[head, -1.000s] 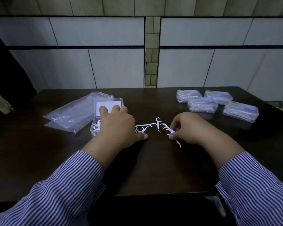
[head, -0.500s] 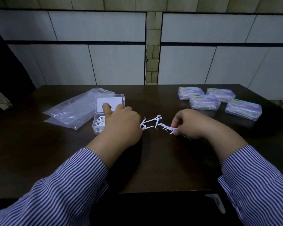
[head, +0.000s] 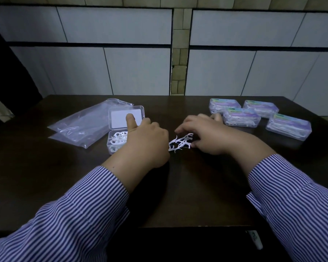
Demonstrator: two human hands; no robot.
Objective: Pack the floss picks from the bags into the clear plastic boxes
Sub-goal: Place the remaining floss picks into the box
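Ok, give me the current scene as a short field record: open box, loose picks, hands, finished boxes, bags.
open box: lid up, partly filled with picks
loose floss picks: small pile on the table, between the hands
left hand: beside the open box, grip unclear
right hand: fingers curled on the pile
closed boxes: four, far right
bags: flat, left of the open box, few picks inside

Both bare hands, left hand (head: 144, 142) and right hand (head: 210, 137), emerge from long blue-and-white pinstriped cotton shirt sleeves (head: 74, 224) with cuffs at the wrists.
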